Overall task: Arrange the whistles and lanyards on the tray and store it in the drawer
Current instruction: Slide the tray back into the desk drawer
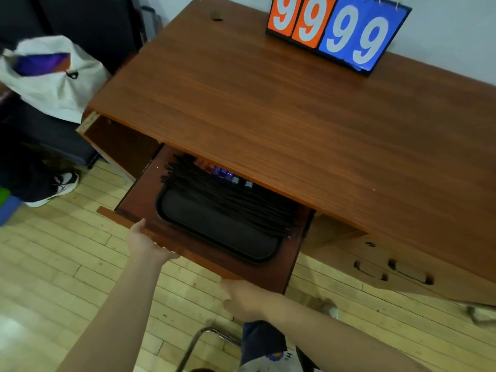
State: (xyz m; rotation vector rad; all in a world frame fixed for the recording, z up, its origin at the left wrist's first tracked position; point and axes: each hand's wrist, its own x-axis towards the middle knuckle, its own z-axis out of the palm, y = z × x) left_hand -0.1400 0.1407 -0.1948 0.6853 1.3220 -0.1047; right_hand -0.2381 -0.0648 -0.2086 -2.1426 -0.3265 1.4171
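A black tray (214, 232) lies inside the pulled-out wooden drawer (134, 194) under the desk top. Black lanyards (230, 200) lie in rows across the tray's far half. Several whistles (222, 174), red, purple and silver, line its far edge, partly hidden under the desk top. My left hand (145, 242) grips the drawer's front edge at its left. My right hand (247, 299) holds the front panel from below near its right end, fingers hidden under the wood.
The wooden desk (268, 108) carries an orange and blue flip scoreboard (335, 30) at the back. More drawers with handles (397, 269) sit to the right. A white bag (53, 76) and another person's shoe (56, 187) are at the left. A metal chair frame (204, 342) is below.
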